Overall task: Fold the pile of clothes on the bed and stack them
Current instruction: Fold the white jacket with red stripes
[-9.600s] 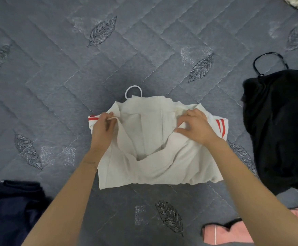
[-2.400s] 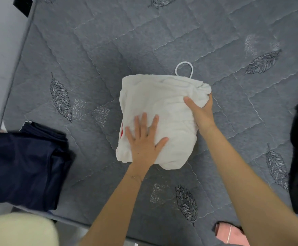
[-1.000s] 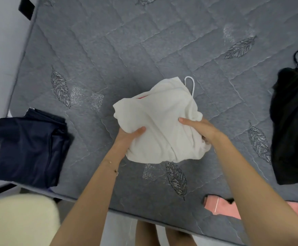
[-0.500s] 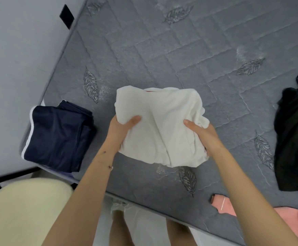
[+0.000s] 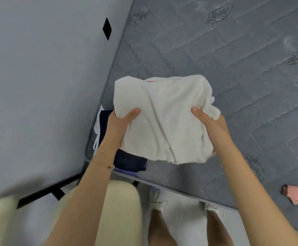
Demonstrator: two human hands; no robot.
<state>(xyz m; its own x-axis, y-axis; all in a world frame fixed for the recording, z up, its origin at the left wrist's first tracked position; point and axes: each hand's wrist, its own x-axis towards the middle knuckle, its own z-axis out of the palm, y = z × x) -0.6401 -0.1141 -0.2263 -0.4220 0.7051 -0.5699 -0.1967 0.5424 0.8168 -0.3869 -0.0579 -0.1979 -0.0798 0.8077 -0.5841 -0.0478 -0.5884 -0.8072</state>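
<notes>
The folded white garment [image 5: 162,121] is held between both bare hands, above the near left corner of the bed [image 5: 233,68]. It is bunched into a rough square, creased across its top, and a thin red stripe [image 5: 150,81] is seen at its far edge. Whether its underside touches anything cannot be told.

The left grip [image 5: 121,125] is closed on the garment's left edge: the thumb is laid on top of the cloth and the fingers are tucked beneath it (out of sight). The right grip [image 5: 213,128] is closed on the right edge in the same way, thumb on top and fingers hidden under a loose fold.

Directly below the left grip, and partly covered by the white garment, a folded navy garment [image 5: 130,161] with white trim is seen lying on the corner of the grey quilted mattress. Well to the right of the right grip, at the bed's near edge, a piece of pink clothing [image 5: 297,196] is cut off by the frame. To the left of the left grip a grey wall [image 5: 38,68] is seen, and beneath the left forearm a cream cushioned seat [image 5: 123,201].
</notes>
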